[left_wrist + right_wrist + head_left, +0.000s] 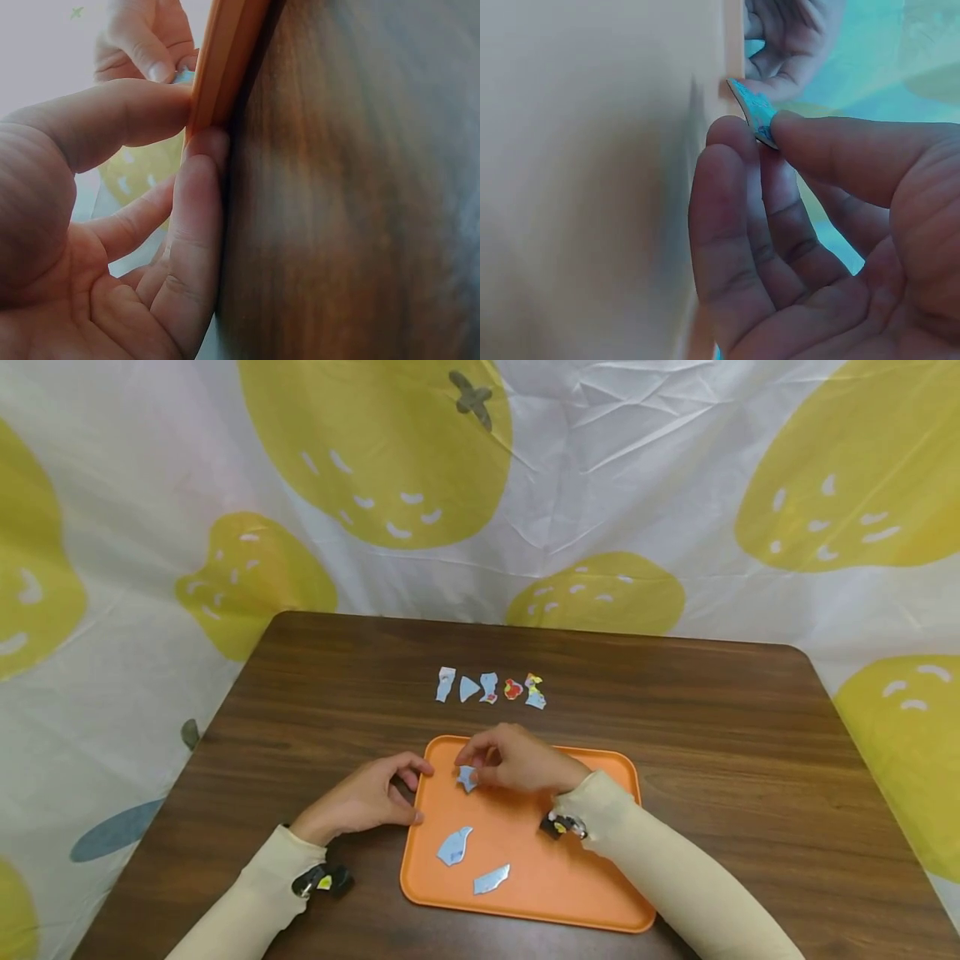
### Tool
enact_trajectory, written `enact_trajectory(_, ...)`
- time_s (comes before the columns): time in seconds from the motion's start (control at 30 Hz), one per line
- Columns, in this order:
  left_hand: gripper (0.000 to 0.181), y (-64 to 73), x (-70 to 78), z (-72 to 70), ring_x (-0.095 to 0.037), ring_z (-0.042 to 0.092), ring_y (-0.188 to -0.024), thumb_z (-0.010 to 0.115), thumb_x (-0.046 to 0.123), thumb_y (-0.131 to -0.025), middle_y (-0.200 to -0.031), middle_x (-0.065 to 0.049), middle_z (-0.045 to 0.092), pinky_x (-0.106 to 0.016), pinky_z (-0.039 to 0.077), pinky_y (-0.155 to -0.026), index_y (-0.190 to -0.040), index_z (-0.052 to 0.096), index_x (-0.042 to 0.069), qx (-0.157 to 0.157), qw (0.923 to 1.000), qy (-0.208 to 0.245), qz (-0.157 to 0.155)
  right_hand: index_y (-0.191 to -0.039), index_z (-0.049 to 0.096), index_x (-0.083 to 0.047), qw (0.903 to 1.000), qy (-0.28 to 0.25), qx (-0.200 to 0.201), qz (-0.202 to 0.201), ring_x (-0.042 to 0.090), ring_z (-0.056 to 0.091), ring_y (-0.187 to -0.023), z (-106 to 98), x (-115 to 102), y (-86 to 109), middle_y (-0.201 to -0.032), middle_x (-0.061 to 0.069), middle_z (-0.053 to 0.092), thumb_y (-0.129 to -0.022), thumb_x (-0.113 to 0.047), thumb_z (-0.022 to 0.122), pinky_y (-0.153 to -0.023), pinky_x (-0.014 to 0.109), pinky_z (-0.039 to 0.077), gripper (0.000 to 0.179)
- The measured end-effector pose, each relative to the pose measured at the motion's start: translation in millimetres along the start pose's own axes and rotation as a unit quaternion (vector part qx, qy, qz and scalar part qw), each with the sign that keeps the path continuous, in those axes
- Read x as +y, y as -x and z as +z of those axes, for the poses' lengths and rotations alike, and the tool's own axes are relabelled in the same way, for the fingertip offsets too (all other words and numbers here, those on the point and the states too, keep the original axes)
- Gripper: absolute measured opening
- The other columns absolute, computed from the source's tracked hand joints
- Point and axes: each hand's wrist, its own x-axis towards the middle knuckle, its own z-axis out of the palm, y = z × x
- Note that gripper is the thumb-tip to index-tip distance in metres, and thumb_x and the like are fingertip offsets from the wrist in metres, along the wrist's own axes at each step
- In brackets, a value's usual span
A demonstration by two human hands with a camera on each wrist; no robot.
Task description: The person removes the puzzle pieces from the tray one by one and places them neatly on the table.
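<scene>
My right hand (517, 760) is over the upper left part of the orange tray (555, 860), pinching a small light-blue jagged flat piece (467, 777) between thumb and fingers. In the right wrist view that thin piece (754, 112) stands tilted at the thumb tip. At the tray's left edge, the left hand (371, 795) rests its thumb and fingertips against the rim (214, 75), fingers loosely bent. Two more light-blue pieces lie on the tray: a pointed one (453, 847) and, lower right of it, a longer strip (491, 879).
Beyond the tray, several irregular pieces stand in a row on the brown wooden table (735, 760): a tall blue one (446, 684), a triangular one (468, 688), a red one (513, 689) and others. A white curtain with yellow fruit (555, 460) hangs behind the table.
</scene>
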Motion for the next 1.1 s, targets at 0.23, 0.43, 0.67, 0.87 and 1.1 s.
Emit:
enact_trajectory(0.23,0.059,0.0,-0.6,-0.8,-0.018,0.076,-0.08,0.09,0.012,-0.081,-0.111,-0.014,0.06,-0.033,0.06,-0.075,-0.133,0.062,0.012,-0.004,1.0,0.0,-0.002,-0.112,0.077,-0.007,0.9994,-0.017,0.027,-0.012,0.008,0.065,-0.072,-5,0,3.6,-0.085,0.0,0.07,-0.092,-0.002,0.075,-0.07,0.022,0.055,0.021)
enact_trajectory(0.43,0.059,0.1,1.2,0.3,-0.019,0.075,-0.078,0.09,0.012,-0.081,-0.11,-0.013,0.061,-0.032,0.06,-0.075,-0.132,0.062,0.011,-0.005,1.0,-0.002,0.001,-0.114,0.075,-0.003,0.9985,-0.034,0.044,0.0,0.012,0.065,-0.075,-13,-6,8.4,-0.087,0.003,0.069,-0.091,0.001,0.073,-0.072,0.024,0.056,0.024)
enact_trajectory(0.67,0.059,0.4,2.3,1.4,-0.019,0.075,-0.077,0.09,0.011,-0.08,-0.109,-0.014,0.061,-0.032,0.06,-0.074,-0.132,0.062,0.011,-0.005,1.0,0.002,0.002,-0.119,0.071,0.002,0.9923,-0.103,0.06,0.032,0.039,0.074,-0.07,-24,-9,14.9,-0.088,0.01,0.066,-0.095,0.001,0.07,-0.065,0.042,0.063,0.024)
enact_trajectory(0.87,0.059,-0.3,2.2,1.4,-0.018,0.075,-0.078,0.091,0.011,-0.08,-0.11,-0.014,0.06,-0.032,0.06,-0.074,-0.132,0.063,0.011,-0.002,1.0,-0.002,0.002,-0.12,0.068,0.005,0.9842,-0.142,0.091,0.053,0.045,0.073,-0.076,-36,-9,22.8,-0.092,0.013,0.064,-0.095,0.002,0.071,-0.067,0.05,0.064,0.025)
enact_trajectory(1.1,0.059,0.3,2.8,2.1,-0.019,0.075,-0.078,0.091,0.011,-0.08,-0.109,-0.014,0.06,-0.032,0.06,-0.074,-0.132,0.063,0.011,-0.001,1.0,-0.002,0.001,-0.116,0.072,-0.002,0.9788,-0.14,0.14,0.052,0.036,0.071,-0.073,-49,-3,29.8,-0.093,0.014,0.064,-0.094,0.002,0.072,-0.069,0.042,0.064,0.023)
